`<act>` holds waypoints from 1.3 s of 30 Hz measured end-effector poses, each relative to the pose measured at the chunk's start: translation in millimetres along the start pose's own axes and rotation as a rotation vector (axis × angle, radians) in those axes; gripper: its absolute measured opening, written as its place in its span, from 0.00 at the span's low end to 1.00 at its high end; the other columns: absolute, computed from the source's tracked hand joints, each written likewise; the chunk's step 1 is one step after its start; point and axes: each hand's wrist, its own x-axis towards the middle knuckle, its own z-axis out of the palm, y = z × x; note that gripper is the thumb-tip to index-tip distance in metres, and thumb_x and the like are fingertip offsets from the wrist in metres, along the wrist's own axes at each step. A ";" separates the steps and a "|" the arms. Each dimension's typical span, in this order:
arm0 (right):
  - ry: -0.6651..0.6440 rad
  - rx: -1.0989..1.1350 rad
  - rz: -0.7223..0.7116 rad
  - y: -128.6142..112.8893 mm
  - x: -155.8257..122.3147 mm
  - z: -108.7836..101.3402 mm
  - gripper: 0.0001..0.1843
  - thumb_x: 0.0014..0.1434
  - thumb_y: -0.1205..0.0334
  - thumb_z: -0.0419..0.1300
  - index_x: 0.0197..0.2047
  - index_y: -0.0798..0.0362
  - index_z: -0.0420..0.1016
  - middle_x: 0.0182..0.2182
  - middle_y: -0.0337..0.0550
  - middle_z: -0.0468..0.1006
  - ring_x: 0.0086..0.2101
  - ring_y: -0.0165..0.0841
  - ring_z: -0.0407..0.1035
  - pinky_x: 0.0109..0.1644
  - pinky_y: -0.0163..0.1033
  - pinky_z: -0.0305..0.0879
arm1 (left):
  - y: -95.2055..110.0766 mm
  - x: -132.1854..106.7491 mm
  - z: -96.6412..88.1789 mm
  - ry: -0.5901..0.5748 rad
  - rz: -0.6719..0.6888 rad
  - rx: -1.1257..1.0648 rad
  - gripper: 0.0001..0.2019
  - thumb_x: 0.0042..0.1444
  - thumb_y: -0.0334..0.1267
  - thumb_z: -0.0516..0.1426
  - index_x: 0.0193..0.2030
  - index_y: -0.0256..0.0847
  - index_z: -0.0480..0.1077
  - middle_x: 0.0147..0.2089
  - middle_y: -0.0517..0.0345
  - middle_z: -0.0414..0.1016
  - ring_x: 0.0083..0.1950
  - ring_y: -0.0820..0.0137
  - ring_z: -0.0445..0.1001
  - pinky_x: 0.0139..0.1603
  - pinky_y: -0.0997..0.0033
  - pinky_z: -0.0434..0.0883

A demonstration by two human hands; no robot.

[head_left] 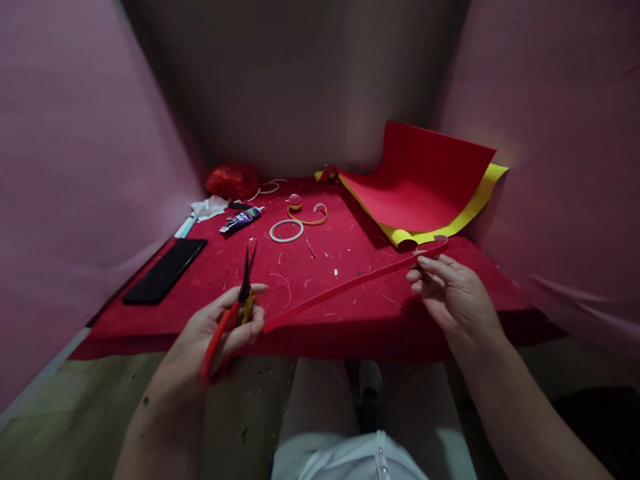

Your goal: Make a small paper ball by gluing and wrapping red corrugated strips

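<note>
My left hand is closed round a pair of scissors with orange-red handles, whose dark, narrow blades point up and away, slightly parted. A thin red ridged paper strip stretches between my hands over the front of the table. Its left end meets the fingertips of my left hand; whether they pinch it I cannot tell. Higher up, my right hand pinches the strip near its other end, between thumb and fingers.
On the red-covered table lie a black phone, a glue tube, a white ring, a small pink-and-yellow piece and paper scraps. Red and yellow corrugated sheets stand back right. A red plastic bag sits back left.
</note>
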 end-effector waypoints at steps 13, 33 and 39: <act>-0.462 -0.010 0.641 59.0 -77.9 12.3 0.14 0.52 0.60 0.64 0.40 0.59 0.75 0.33 0.52 0.81 0.23 0.33 0.75 0.17 0.30 0.69 | -6.1 -12.3 23.8 -0.100 -0.004 -0.184 0.21 0.51 0.37 0.62 0.51 0.44 0.64 0.29 0.64 0.67 0.28 0.74 0.65 0.28 0.74 0.63; -0.502 0.032 0.658 90.6 -87.1 55.9 0.10 0.46 0.63 0.68 0.25 0.64 0.75 0.18 0.47 0.78 0.14 0.27 0.68 0.15 0.26 0.63 | -11.3 -25.5 23.5 -0.161 -0.030 -0.014 0.21 0.54 0.39 0.59 0.54 0.40 0.62 0.32 0.63 0.68 0.31 0.76 0.69 0.34 0.76 0.67; -0.481 0.009 0.654 90.5 -86.9 54.6 0.09 0.46 0.65 0.67 0.25 0.63 0.75 0.19 0.47 0.78 0.14 0.27 0.69 0.15 0.27 0.63 | 3.3 -39.2 -11.5 -0.448 0.122 0.584 0.14 0.61 0.39 0.50 0.53 0.41 0.63 0.34 0.60 0.72 0.31 0.73 0.71 0.29 0.78 0.66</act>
